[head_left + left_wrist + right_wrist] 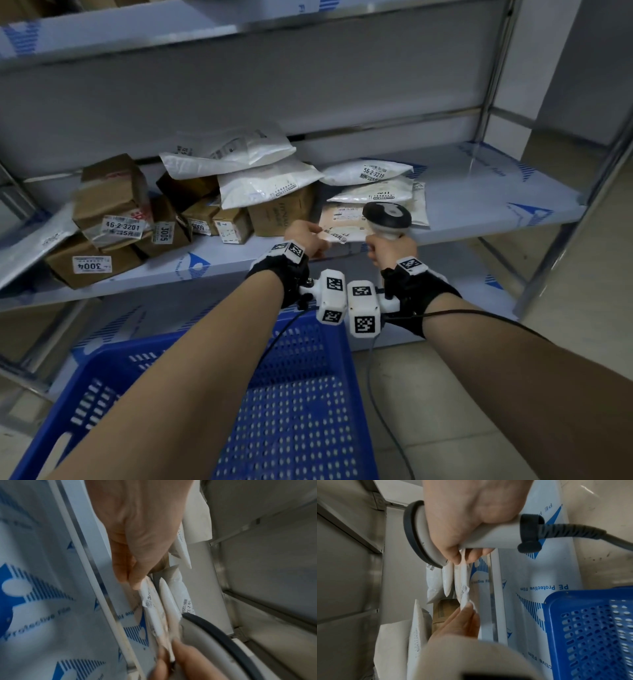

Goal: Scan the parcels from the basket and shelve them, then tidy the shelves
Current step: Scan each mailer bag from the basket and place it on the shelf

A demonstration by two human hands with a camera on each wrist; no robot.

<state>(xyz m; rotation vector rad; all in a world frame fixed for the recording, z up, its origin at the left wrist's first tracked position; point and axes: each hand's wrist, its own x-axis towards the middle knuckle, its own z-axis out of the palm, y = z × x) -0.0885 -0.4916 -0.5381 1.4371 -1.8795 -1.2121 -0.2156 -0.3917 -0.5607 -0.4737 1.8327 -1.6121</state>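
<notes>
A steel rack lined with blue-printed protective film fills the room's wall, its middle shelf (479, 192) carrying taped cardboard boxes (113, 202) on the left and a loose heap of glossy white poly mailers (370, 173) toward the centre. A blue perforated plastic basket (301, 394) stands on the tiled floor below, directly under the person's forearms.

At the shelf's front edge, the left hand (303, 238) pinches the near left corner of a flat, soft mailer (342, 224) between thumb and fingers, the packet lying on the shelf with its long axis running left to right, along the shelf lip. The right hand (390, 251) is wrapped round the pale handle of a corded scanner (387, 216), whose dark-rimmed round head hovers just above the packet's right end; its fingertips also appear to nip the mailer's right corner.

The mailer lies directly ahead of both hands, between them, with the left hand holding it more fully. Squaring it against the neighbouring white bags would likely mean sliding it back, away from the body. The film underfoot looks slick and the bag limp and crinkled, so it may buckle rather than push cleanly. Sticker labels with printed codes face up on several parcels.
</notes>
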